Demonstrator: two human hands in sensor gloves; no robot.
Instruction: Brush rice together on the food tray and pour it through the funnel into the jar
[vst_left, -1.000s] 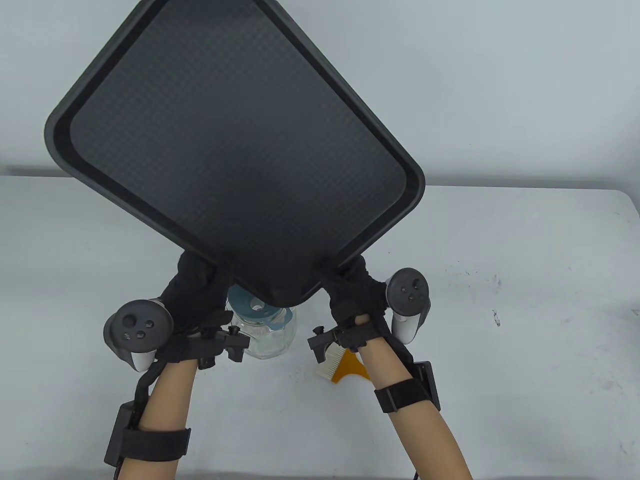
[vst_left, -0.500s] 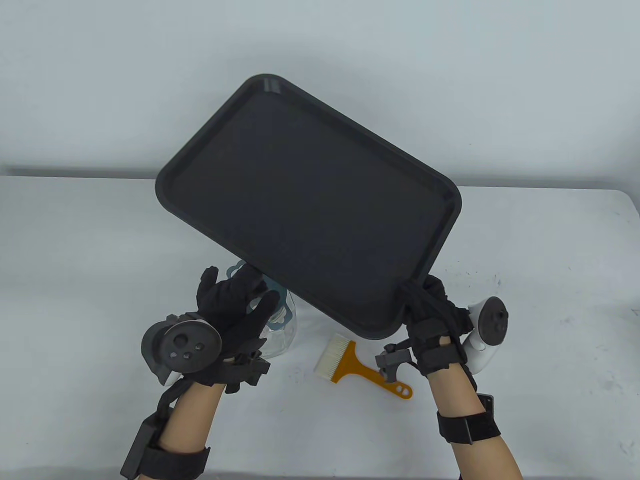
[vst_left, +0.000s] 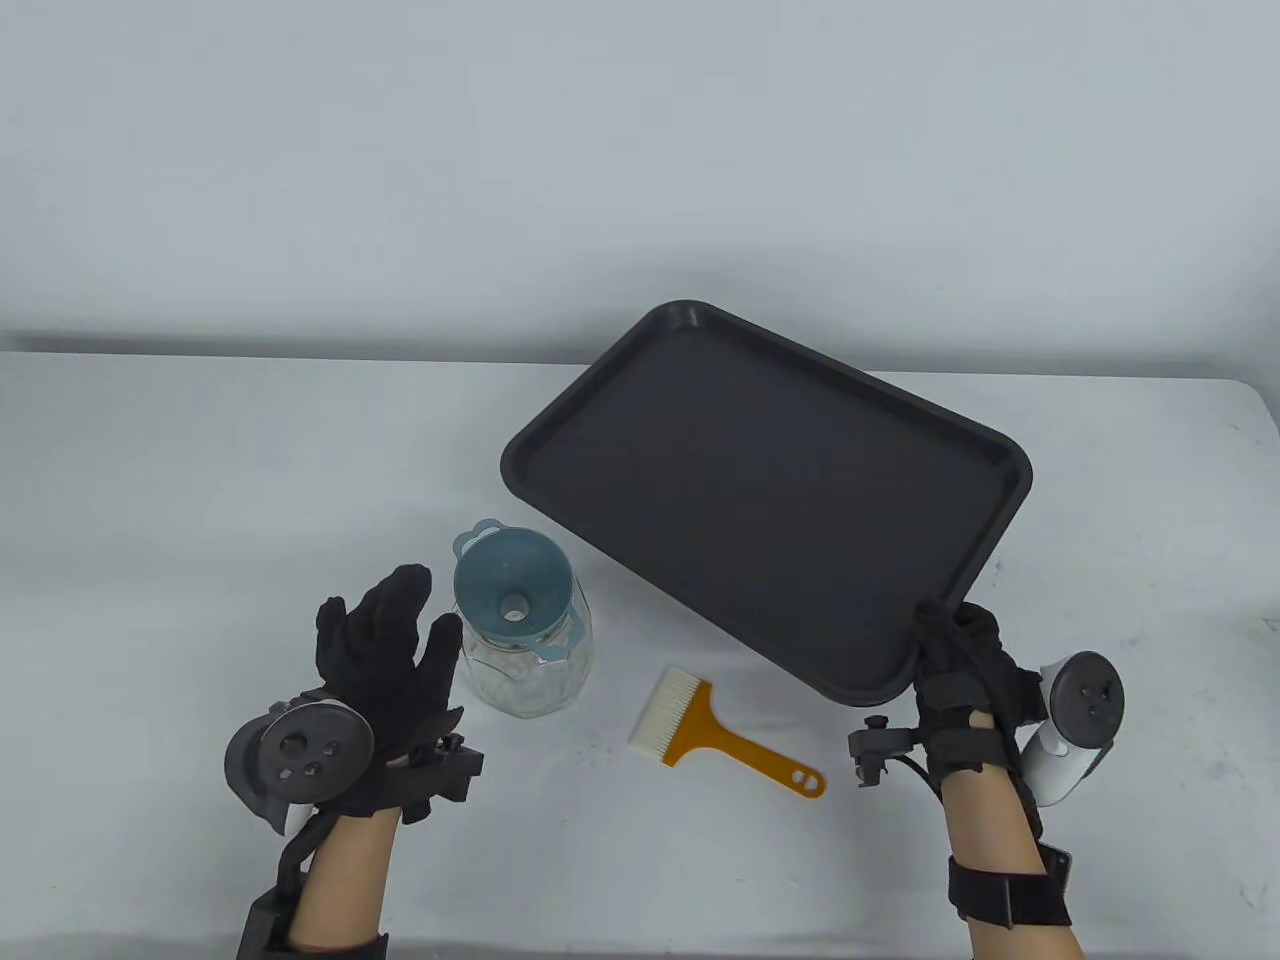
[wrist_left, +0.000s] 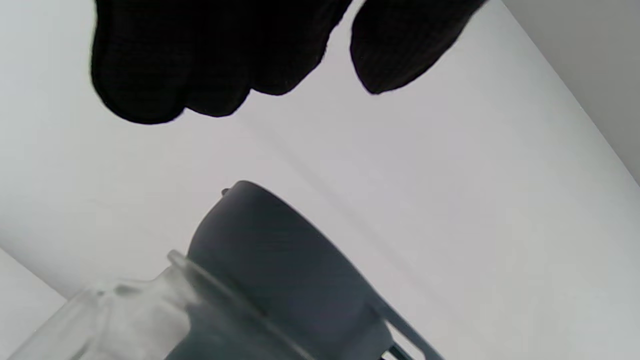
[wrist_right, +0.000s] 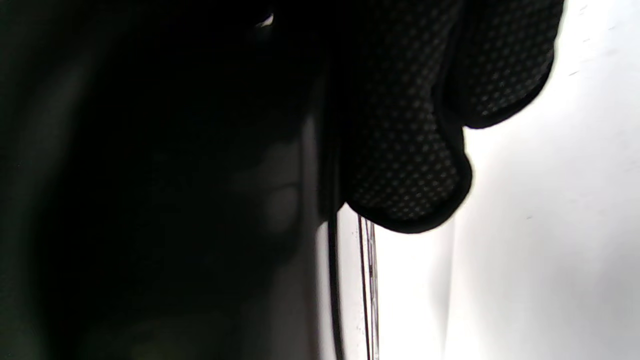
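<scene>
tray (vst_left: 770, 480) corner in r hand (vst_left: 965, 670) fingers (wrist_right: 405, 150)

The black rectangular food tray (vst_left: 770, 490) sits right of centre in the table view, turned at an angle, its near right corner at the frame's lower right. Lower left of it, a clear glass jar (vst_left: 525, 680) stands upright holding white rice, a blue-grey funnel (vst_left: 512, 598) seated in its mouth. An orange-handled brush (vst_left: 720, 738) with white bristles lies flat between them.

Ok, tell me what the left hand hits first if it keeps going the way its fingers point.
The left hand points away from the person, fingers passing just left of the jar and funnel. Ahead lies only bare table; the thumb might graze the jar, though depth is unclear.
</scene>
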